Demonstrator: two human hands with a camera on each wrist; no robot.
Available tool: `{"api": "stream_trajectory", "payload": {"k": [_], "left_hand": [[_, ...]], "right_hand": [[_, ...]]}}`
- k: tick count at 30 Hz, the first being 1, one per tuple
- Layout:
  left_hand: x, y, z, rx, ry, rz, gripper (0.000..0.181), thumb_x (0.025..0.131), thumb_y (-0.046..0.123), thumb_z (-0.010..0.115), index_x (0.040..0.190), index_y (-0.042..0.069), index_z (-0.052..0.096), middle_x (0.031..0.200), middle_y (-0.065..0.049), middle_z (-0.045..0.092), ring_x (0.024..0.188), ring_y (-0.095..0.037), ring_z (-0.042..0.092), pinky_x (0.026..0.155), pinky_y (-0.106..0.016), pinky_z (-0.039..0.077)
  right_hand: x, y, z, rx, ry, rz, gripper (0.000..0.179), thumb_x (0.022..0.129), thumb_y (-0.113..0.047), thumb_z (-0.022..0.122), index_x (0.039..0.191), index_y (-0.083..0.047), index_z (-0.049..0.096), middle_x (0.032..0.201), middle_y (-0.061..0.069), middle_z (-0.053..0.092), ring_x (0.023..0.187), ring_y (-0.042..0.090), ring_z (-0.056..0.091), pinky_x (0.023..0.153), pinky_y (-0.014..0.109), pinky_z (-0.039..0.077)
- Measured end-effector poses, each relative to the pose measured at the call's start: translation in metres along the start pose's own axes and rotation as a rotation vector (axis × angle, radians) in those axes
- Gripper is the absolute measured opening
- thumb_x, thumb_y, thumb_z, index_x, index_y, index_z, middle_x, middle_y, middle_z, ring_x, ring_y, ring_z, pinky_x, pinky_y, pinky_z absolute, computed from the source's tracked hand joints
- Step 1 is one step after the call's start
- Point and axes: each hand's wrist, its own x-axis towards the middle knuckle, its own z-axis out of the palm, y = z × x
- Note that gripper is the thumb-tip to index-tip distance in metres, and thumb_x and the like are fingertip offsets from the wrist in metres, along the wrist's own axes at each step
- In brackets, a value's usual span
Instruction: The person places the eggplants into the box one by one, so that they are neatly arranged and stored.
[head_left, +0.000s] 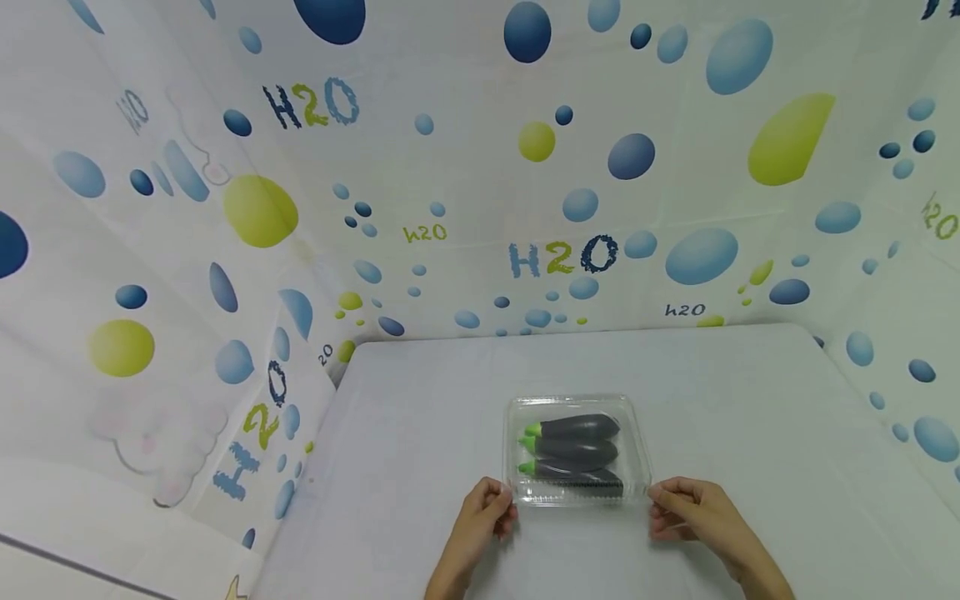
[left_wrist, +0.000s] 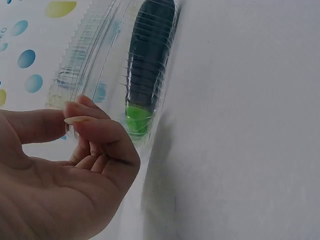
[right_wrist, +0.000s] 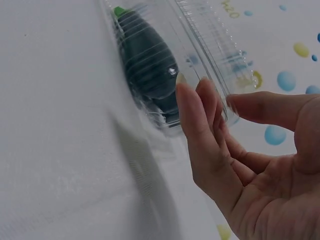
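Observation:
A clear plastic clamshell container (head_left: 637, 454) holds three dark eggplants (head_left: 579, 451) with green stem ends, lying side by side with the stems to the left. My left hand (head_left: 486, 515) pinches the near left corner of the container's rim between thumb and fingers. At the near right corner, my right hand (head_left: 693, 510) grips the rim the same way. Through the ribbed side wall, the left wrist view shows one eggplant (left_wrist: 147, 55) with its green end. In the right wrist view, the rounded dark end of an eggplant (right_wrist: 147, 60) lies close to my fingers.
A white cloth-covered table (head_left: 405, 417) lies under the container. Behind it and at both sides hang white sheets (head_left: 465, 167) printed with blue and green bubbles and H2O lettering. The table's far edge meets the back sheet.

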Motion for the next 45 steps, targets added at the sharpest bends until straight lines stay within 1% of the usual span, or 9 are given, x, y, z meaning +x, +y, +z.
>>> {"api": "stream_trajectory", "payload": {"k": [3, 8, 13, 20, 27, 32, 37, 41, 45], "left_hand": [[0.001, -0.001, 0.001, -0.037, 0.0, 0.004, 0.013, 0.105, 0.012, 0.055, 0.107, 0.0, 0.053, 0.083, -0.005, 0.064, 0.066, -0.012, 0.053, 0.059, -0.022, 0.045], [0.001, 0.0, 0.004, -0.089, 0.018, 0.029, 0.011, 0.105, 0.009, 0.055, 0.106, -0.002, 0.051, 0.079, -0.004, 0.06, 0.063, -0.01, 0.05, 0.058, -0.021, 0.044], [0.0, 0.003, 0.008, -0.11, 0.042, 0.043, 0.008, 0.104, 0.004, 0.054, 0.104, -0.002, 0.049, 0.076, -0.004, 0.058, 0.061, -0.009, 0.048, 0.057, -0.021, 0.043], [0.0, 0.004, 0.01, -0.138, 0.052, 0.016, 0.006, 0.104, 0.003, 0.053, 0.103, -0.001, 0.048, 0.075, -0.003, 0.058, 0.061, -0.01, 0.046, 0.058, -0.021, 0.042], [0.0, 0.001, 0.011, -0.158, 0.032, 0.014, 0.006, 0.104, 0.003, 0.053, 0.103, 0.001, 0.048, 0.075, -0.003, 0.058, 0.06, -0.009, 0.046, 0.058, -0.022, 0.042], [0.0, 0.0, 0.01, -0.178, 0.016, 0.013, 0.007, 0.103, 0.001, 0.054, 0.1, 0.002, 0.048, 0.074, -0.003, 0.061, 0.06, -0.008, 0.047, 0.058, -0.022, 0.042], [0.001, -0.001, 0.011, -0.196, 0.045, 0.008, 0.009, 0.1, -0.002, 0.056, 0.098, 0.004, 0.049, 0.072, -0.003, 0.062, 0.059, -0.008, 0.047, 0.057, -0.02, 0.043], [0.002, -0.001, 0.01, -0.178, 0.057, 0.006, 0.006, 0.101, -0.001, 0.055, 0.1, 0.003, 0.051, 0.072, -0.003, 0.062, 0.059, -0.009, 0.048, 0.058, -0.021, 0.043], [0.003, -0.001, 0.007, -0.126, 0.058, -0.012, 0.003, 0.104, 0.003, 0.054, 0.102, 0.001, 0.052, 0.074, -0.002, 0.062, 0.061, -0.011, 0.05, 0.06, -0.022, 0.044]], "right_hand": [[-0.001, 0.001, 0.0, 0.006, -0.003, 0.014, 0.043, 0.106, -0.024, 0.062, 0.12, 0.016, 0.06, 0.097, 0.013, 0.072, 0.088, 0.027, 0.075, 0.079, 0.04, 0.062], [0.0, 0.001, 0.001, 0.06, 0.002, -0.001, 0.041, 0.105, -0.021, 0.063, 0.12, 0.017, 0.059, 0.1, 0.015, 0.073, 0.091, 0.027, 0.075, 0.083, 0.041, 0.061], [0.0, 0.003, 0.003, 0.088, 0.019, -0.025, 0.04, 0.104, -0.017, 0.065, 0.118, 0.019, 0.059, 0.099, 0.019, 0.073, 0.09, 0.027, 0.075, 0.083, 0.043, 0.061], [0.0, 0.006, 0.003, 0.106, 0.035, -0.036, 0.038, 0.103, -0.016, 0.066, 0.116, 0.019, 0.059, 0.098, 0.02, 0.074, 0.088, 0.026, 0.076, 0.083, 0.043, 0.06], [0.0, 0.006, 0.003, 0.121, 0.063, -0.025, 0.036, 0.102, -0.016, 0.067, 0.115, 0.018, 0.062, 0.095, 0.016, 0.074, 0.087, 0.026, 0.076, 0.082, 0.043, 0.061], [0.002, 0.008, 0.002, 0.153, 0.071, -0.032, 0.029, 0.102, -0.012, 0.067, 0.11, 0.015, 0.065, 0.091, 0.014, 0.075, 0.083, 0.024, 0.076, 0.08, 0.042, 0.061], [0.005, 0.01, 0.004, 0.186, 0.082, -0.052, 0.02, 0.1, -0.006, 0.067, 0.105, 0.014, 0.066, 0.087, 0.013, 0.076, 0.08, 0.024, 0.077, 0.078, 0.043, 0.061], [0.006, 0.01, 0.001, 0.16, 0.054, -0.046, 0.027, 0.101, -0.008, 0.066, 0.11, 0.018, 0.065, 0.091, 0.014, 0.076, 0.083, 0.024, 0.077, 0.08, 0.041, 0.061], [0.006, 0.007, -0.002, 0.12, 0.035, -0.028, 0.037, 0.102, -0.013, 0.067, 0.116, 0.02, 0.062, 0.097, 0.018, 0.076, 0.088, 0.027, 0.077, 0.082, 0.042, 0.061]]}}
